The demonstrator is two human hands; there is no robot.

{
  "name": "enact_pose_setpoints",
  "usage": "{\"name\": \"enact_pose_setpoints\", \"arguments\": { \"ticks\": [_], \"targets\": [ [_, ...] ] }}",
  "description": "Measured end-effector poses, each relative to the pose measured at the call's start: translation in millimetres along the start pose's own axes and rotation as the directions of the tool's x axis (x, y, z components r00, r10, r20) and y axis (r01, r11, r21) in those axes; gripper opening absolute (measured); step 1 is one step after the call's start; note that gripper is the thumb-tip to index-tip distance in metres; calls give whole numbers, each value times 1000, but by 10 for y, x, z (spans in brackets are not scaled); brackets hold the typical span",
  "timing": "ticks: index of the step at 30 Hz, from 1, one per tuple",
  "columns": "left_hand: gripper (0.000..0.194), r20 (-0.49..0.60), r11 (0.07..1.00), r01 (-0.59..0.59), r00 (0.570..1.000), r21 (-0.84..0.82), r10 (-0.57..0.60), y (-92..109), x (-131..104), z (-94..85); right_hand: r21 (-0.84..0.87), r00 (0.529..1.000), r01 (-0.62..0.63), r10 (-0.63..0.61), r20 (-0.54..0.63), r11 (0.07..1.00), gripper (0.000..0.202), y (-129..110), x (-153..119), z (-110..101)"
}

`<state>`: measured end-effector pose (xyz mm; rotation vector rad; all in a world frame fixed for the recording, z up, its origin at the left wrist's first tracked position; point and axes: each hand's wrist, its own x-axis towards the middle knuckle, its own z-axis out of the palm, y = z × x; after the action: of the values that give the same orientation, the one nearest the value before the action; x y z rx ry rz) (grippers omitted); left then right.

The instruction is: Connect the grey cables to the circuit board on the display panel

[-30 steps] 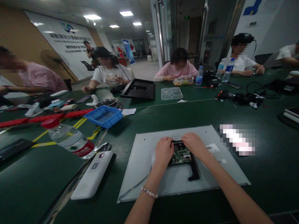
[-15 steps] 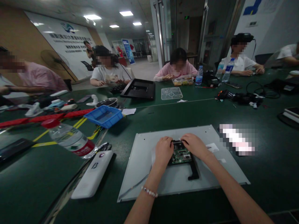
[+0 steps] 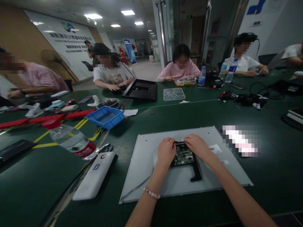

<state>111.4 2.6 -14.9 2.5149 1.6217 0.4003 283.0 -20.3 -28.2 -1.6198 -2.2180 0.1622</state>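
Observation:
A green circuit board sits in a black plastic frame, whose hooked arm points toward me. Under it lies a flat light-grey panel. My left hand, above a beaded bracelet, has its fingers curled on the frame's upper left side. At the upper right corner, my right hand is bent over the frame's far edge. Both hands are closed on the frame, though the fingertips are partly hidden. A grey cable runs over the panel's left part.
Left of the panel are a white power bank, a tilted water bottle and a blue tray. A lit phone lies to the right. Across the green table are a black casing, a clear lid and several seated people.
My hands and the frame stay almost in place. Across the table, a person in a white shirt has lowered their hands toward the table beside the black casing.

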Motion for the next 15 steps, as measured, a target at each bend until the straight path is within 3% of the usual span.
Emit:
{"name": "enact_pose_setpoints", "arguments": {
  "ticks": [15],
  "targets": [
    [18, -15, 1000, -20, 1000, 14, 21, -10, 3, 20, 55, 998, -15, 18, -56, 998, 23, 11, -1, 29]
  ]
}}
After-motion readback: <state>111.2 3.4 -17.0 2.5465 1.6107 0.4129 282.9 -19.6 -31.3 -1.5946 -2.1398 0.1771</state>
